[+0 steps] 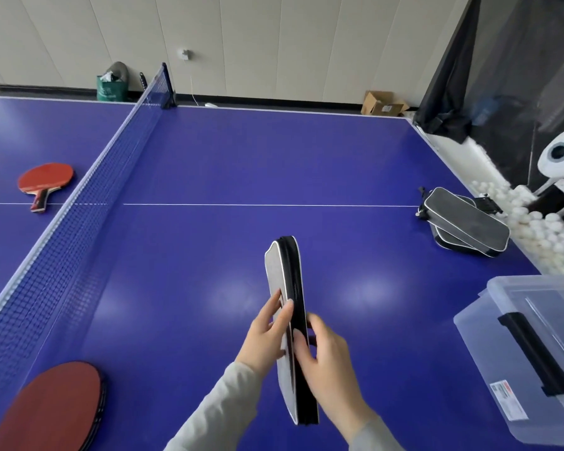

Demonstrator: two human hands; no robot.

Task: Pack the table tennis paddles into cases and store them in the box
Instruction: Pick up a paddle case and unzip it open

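Held case [288, 307]: grey, black zipper edge up, stood on edge above the table [241, 164], pinched between both hands.
Left hand [267, 333]: fingers closed on the case's grey side.
Right hand [329, 369]: wrapped round the zipper side, thumb on the edge.
Near paddles [52, 408]: red, stacked at the near left corner.
Box [528, 353]: clear plastic, black latch, lid on, at the near right edge.
Other cases [466, 222]: two stacked flat, by the right edge.
Far paddle [44, 182]: red, flat, beyond the net [88, 203].
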